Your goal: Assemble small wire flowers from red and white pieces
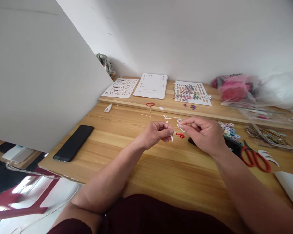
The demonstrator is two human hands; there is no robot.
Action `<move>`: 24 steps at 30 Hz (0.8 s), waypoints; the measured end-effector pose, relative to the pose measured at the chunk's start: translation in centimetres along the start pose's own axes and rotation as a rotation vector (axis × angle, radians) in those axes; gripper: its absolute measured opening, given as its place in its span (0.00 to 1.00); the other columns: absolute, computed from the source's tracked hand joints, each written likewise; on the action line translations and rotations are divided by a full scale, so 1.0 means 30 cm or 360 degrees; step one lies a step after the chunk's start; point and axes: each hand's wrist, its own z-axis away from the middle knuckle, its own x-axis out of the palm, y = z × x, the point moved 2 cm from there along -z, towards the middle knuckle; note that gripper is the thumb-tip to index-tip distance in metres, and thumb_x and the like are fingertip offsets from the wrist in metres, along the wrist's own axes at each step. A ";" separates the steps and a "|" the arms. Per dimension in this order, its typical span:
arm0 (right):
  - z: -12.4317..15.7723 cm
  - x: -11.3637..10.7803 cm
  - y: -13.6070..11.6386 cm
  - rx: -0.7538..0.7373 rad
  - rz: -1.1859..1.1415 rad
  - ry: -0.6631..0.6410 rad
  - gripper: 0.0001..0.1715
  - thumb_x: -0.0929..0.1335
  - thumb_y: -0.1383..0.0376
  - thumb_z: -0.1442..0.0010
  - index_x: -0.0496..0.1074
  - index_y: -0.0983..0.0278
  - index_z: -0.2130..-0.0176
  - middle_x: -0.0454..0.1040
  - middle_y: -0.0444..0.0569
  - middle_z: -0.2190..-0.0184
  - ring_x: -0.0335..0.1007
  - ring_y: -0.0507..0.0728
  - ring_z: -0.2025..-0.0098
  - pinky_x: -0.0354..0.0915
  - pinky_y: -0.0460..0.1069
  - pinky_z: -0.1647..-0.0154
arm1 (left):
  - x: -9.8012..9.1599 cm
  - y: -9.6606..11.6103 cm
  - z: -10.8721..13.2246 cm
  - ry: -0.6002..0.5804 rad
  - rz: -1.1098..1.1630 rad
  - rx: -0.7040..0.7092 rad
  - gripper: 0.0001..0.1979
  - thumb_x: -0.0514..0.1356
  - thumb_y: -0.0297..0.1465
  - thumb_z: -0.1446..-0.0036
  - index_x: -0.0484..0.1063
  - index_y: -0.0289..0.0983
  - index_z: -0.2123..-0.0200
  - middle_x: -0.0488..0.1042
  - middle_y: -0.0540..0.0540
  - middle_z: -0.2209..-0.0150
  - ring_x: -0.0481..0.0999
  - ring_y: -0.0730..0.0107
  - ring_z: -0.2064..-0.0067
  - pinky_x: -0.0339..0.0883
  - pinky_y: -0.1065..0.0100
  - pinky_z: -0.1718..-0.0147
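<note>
My left hand (154, 132) and my right hand (203, 134) meet over the middle of the wooden table (127, 152), both with fingers pinched. Between the fingertips is a small paper piece, white strips with a red curl (180, 135) at its lower end. The left fingers pinch a thin white strip (171, 136); the right fingers grip the white and red part. Small white paper scraps (166, 117) and a red heart-shaped paper loop on a stem (150, 105) lie just beyond the hands.
A black phone (73, 142) lies at the left. Red-handled scissors (255, 158), coloured paper coils (230, 130), a dark object under my right wrist and plastic bags (236, 87) sit at the right. Three white template sheets (151, 85) and a glue tube (107, 108) lie further back.
</note>
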 end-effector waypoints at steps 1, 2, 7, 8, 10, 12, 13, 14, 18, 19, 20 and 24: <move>-0.007 0.005 0.020 0.0088 -0.0091 -0.0065 0.08 0.72 0.61 0.42 0.80 0.63 0.66 0.56 0.38 0.85 0.47 0.48 0.81 0.46 0.47 0.79 | 0.000 -0.002 0.000 -0.0020 0.0034 -0.0032 0.19 0.73 0.40 0.55 0.73 0.31 0.69 0.74 0.49 0.75 0.71 0.78 0.74 0.64 0.71 0.70; -0.012 0.012 0.041 0.0187 -0.0205 -0.0143 0.10 0.72 0.59 0.43 0.80 0.63 0.66 0.57 0.38 0.85 0.47 0.48 0.80 0.45 0.47 0.79 | 0.000 -0.003 -0.001 -0.0040 0.0075 -0.0059 0.19 0.73 0.40 0.55 0.74 0.31 0.69 0.74 0.49 0.75 0.71 0.78 0.75 0.64 0.72 0.71; -0.010 0.082 0.119 0.0829 -0.1124 -0.0416 0.17 0.78 0.54 0.54 0.76 0.63 0.70 0.62 0.39 0.83 0.46 0.45 0.82 0.42 0.45 0.80 | -0.001 -0.011 -0.005 -0.0105 0.0288 -0.0088 0.19 0.74 0.39 0.56 0.74 0.31 0.69 0.73 0.50 0.76 0.70 0.79 0.75 0.62 0.73 0.72; -0.004 0.101 0.122 0.0938 -0.1300 -0.0438 0.18 0.79 0.56 0.58 0.75 0.63 0.71 0.63 0.39 0.82 0.46 0.45 0.82 0.42 0.45 0.80 | -0.001 -0.011 -0.005 -0.0094 0.0327 -0.0080 0.19 0.74 0.39 0.56 0.74 0.31 0.69 0.73 0.50 0.76 0.70 0.79 0.75 0.62 0.73 0.72; 0.010 0.140 0.113 0.1078 -0.1542 -0.0490 0.18 0.80 0.58 0.61 0.73 0.63 0.73 0.61 0.37 0.83 0.45 0.44 0.83 0.43 0.45 0.80 | -0.003 -0.011 -0.008 -0.0030 0.0393 -0.0053 0.20 0.74 0.40 0.57 0.74 0.31 0.69 0.73 0.50 0.76 0.70 0.79 0.75 0.62 0.73 0.72; 0.024 0.170 0.092 0.1117 -0.1592 -0.0518 0.17 0.79 0.59 0.60 0.72 0.63 0.75 0.56 0.35 0.85 0.44 0.45 0.83 0.43 0.45 0.80 | -0.007 -0.009 -0.011 0.0078 0.0423 -0.0009 0.21 0.74 0.40 0.58 0.74 0.31 0.69 0.73 0.50 0.76 0.70 0.80 0.75 0.62 0.74 0.72; 0.029 0.178 0.078 0.1097 -0.1542 -0.0494 0.16 0.78 0.59 0.59 0.73 0.63 0.74 0.55 0.35 0.86 0.44 0.45 0.83 0.42 0.45 0.80 | -0.009 -0.008 -0.012 0.0137 0.0426 0.0017 0.21 0.74 0.40 0.58 0.73 0.31 0.69 0.73 0.50 0.76 0.70 0.80 0.75 0.62 0.74 0.71; 0.034 0.180 0.063 0.1041 -0.1447 -0.0456 0.15 0.78 0.59 0.57 0.73 0.63 0.74 0.56 0.36 0.85 0.45 0.45 0.83 0.42 0.45 0.80 | -0.011 -0.006 -0.014 0.0190 0.0421 0.0049 0.21 0.74 0.40 0.58 0.73 0.31 0.69 0.73 0.50 0.76 0.70 0.80 0.75 0.63 0.74 0.71; 0.046 0.146 -0.009 0.0573 -0.0767 -0.0289 0.11 0.73 0.59 0.48 0.74 0.64 0.74 0.57 0.38 0.85 0.47 0.47 0.81 0.44 0.46 0.79 | -0.013 0.003 -0.016 0.0336 0.0313 0.0206 0.20 0.73 0.40 0.56 0.72 0.32 0.70 0.73 0.51 0.76 0.69 0.80 0.74 0.63 0.73 0.70; 0.050 0.134 -0.025 0.0448 -0.0592 -0.0250 0.10 0.72 0.60 0.46 0.75 0.64 0.73 0.55 0.37 0.85 0.46 0.47 0.81 0.44 0.46 0.79 | -0.012 0.005 -0.016 0.0355 0.0273 0.0230 0.19 0.72 0.40 0.56 0.72 0.31 0.70 0.73 0.50 0.76 0.69 0.80 0.74 0.63 0.73 0.70; 0.053 0.121 -0.038 0.0338 -0.0441 -0.0204 0.09 0.71 0.61 0.44 0.76 0.64 0.72 0.54 0.37 0.85 0.45 0.47 0.81 0.44 0.47 0.79 | -0.012 0.007 -0.015 0.0363 0.0235 0.0243 0.19 0.72 0.40 0.55 0.72 0.31 0.70 0.72 0.50 0.75 0.69 0.80 0.74 0.64 0.72 0.69; 0.058 0.072 -0.059 0.0037 -0.0098 0.0045 0.07 0.70 0.64 0.41 0.78 0.64 0.68 0.52 0.36 0.85 0.46 0.47 0.81 0.47 0.47 0.78 | -0.009 0.007 -0.011 0.0323 0.0127 0.0230 0.19 0.71 0.42 0.54 0.72 0.32 0.70 0.72 0.50 0.75 0.69 0.78 0.73 0.65 0.71 0.67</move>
